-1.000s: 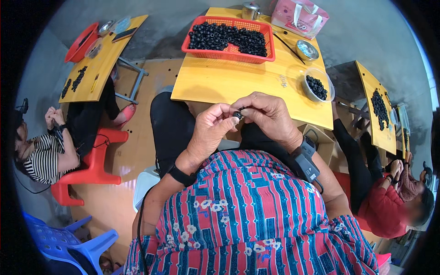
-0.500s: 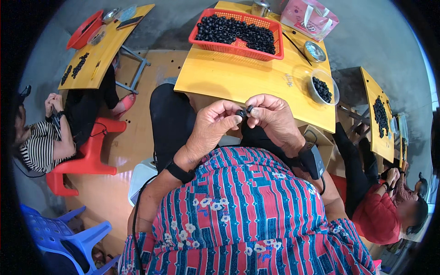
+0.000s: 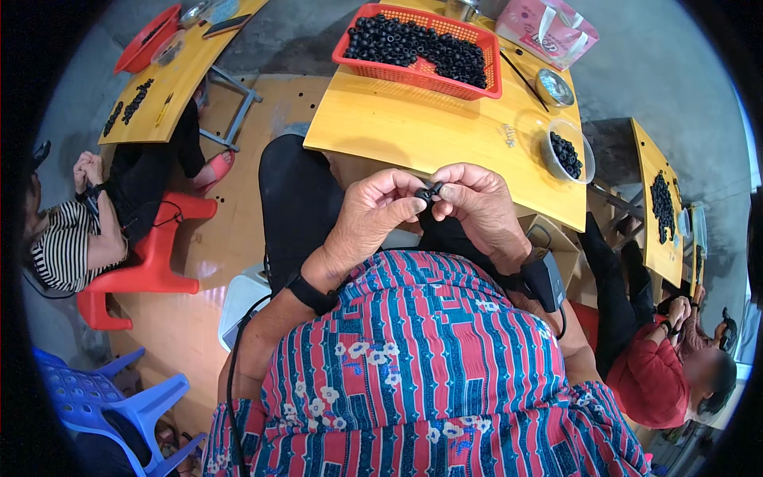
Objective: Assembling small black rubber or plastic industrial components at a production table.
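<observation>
In front of my lap, just off the near edge of the yellow table (image 3: pixel 413 119), my two hands meet. Thumb and fingers of my left hand (image 3: pixel 369 211) pinch a small black ring-shaped part (image 3: pixel 424 194). My right hand (image 3: pixel 483 208) pinches a second small black part (image 3: pixel 437 188), mostly covered by the fingertips. The two parts appear to touch; whether one sits inside the other I cannot tell. Beyond my hands, a red plastic basket (image 3: pixel 413 78) holds many loose black rings (image 3: pixel 397 41). To the right stands a clear bowl (image 3: pixel 590 163) of similar black parts (image 3: pixel 565 154).
Tiny clear pieces (image 3: pixel 509 135) lie on the table near the bowl. Farther back are a metal dish (image 3: pixel 555 87), a thin black rod (image 3: pixel 524 82) and a pink bag (image 3: pixel 548 32). People sit at other tables left and right. A blue chair (image 3: pixel 95 401) stands lower left.
The two black parts have come together between my fingertips, where a small gap showed before. The whole view has shifted slightly.
</observation>
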The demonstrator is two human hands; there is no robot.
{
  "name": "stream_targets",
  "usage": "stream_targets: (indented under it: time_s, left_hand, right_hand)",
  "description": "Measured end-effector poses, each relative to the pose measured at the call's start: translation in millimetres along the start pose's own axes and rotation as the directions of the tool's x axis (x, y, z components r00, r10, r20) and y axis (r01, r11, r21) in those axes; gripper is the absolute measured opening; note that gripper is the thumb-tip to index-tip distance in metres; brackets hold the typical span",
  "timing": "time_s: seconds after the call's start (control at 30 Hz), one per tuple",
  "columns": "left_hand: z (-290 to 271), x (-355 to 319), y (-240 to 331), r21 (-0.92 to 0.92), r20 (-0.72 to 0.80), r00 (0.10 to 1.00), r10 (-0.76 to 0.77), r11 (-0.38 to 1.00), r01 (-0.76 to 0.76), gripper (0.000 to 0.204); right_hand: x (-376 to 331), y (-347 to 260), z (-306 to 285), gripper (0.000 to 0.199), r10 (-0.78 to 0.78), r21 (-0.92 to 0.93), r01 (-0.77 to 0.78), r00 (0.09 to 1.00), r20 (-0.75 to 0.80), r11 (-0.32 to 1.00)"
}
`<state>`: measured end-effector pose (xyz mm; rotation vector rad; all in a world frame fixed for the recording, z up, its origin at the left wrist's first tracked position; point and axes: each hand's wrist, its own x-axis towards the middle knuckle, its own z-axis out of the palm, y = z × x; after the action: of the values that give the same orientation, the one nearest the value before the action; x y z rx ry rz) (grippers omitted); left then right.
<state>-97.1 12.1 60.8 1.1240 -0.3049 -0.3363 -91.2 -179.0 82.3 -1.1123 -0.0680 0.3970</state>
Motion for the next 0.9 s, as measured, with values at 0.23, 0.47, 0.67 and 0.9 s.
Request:
stream_targets:
  time_s: [0.23, 0.47, 0.67, 0.9]
  left_hand:
    - [-1.7, -0.2, -1.2, -0.008, 0.002, 1.000, -0.012, 1.000, 0.012, 0.016]
    - [-4.2, 0.9, -2.6, 0.011, 0.006, 1.000, 0.000, 1.000, 0.000, 0.016]
    - [-8.5, 1.8, -5.7, 0.023, 0.017, 1.000, 0.006, 1.000, -0.006, 0.017]
    - [-8.8, 1.1, -2.7, 0.013, 0.019, 1.000, -0.003, 1.000, 0.003, 0.017]
  right_hand:
    - [0.3, 2.3, -0.7, 0.016, -0.026, -0.044, 0.026, 1.000, -0.008, 0.999]
    - [0.0, 2.0, -0.1, 0.015, -0.051, -0.109, 0.049, 0.998, -0.021, 0.993]
    - [2.8, 3.1, -0.2, 0.014, -0.057, -0.170, 0.054, 0.998, -0.013, 0.984]
    - [4.9, 4.1, 0.5, 0.014, -0.075, -0.190, 0.073, 0.997, -0.005, 0.979]
